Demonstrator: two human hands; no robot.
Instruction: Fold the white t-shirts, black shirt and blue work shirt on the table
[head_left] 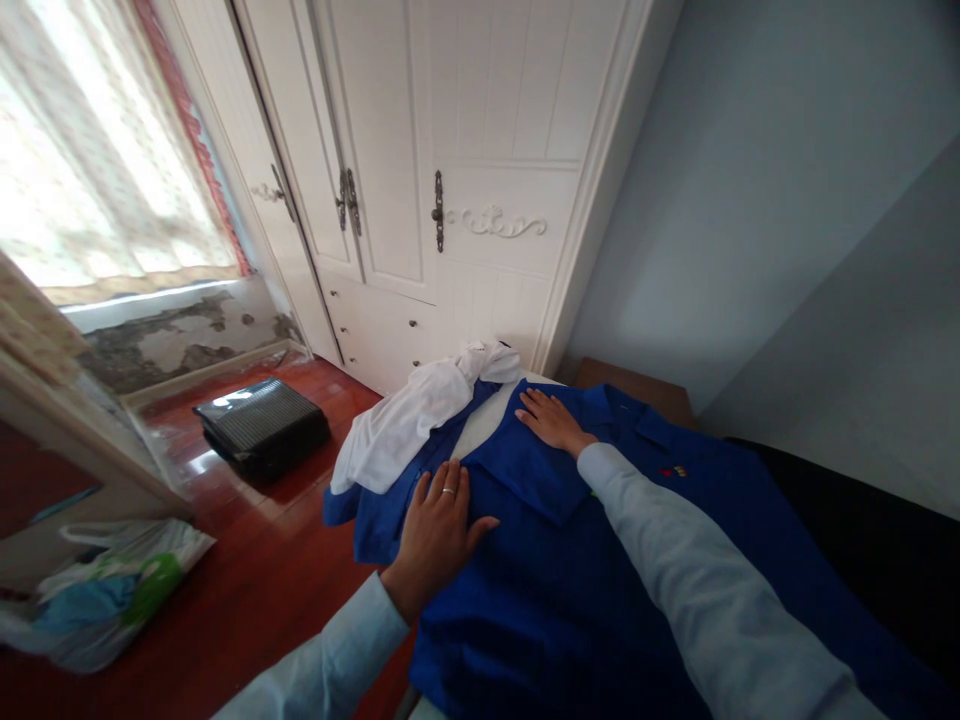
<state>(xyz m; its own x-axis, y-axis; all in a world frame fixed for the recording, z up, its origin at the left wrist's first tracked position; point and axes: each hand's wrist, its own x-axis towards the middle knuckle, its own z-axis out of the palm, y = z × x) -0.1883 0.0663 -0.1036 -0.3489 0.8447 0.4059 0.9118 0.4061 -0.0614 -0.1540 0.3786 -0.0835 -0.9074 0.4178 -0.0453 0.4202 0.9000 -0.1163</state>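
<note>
A blue work jacket [540, 580] with a collar and a small coloured emblem lies spread out before me, with one sleeve folded over its front. My left hand [442, 525], with a ring on one finger, rests flat on the near left part of the cloth, thumb spread. Farther off, my right hand [553, 420] presses flat on the folded sleeve near the jacket's far edge, fingers stretched out. Neither hand grips anything. Just beyond my left hand lies a crumpled white garment [420, 410], partly over more blue cloth.
A white wardrobe [495, 120] with dark handles stands behind the jacket. On the red floor [300, 560] at left are a black case [262, 425] and a plastic bag [112, 590] with things inside. A brown wooden surface [637, 385] sits by the wall.
</note>
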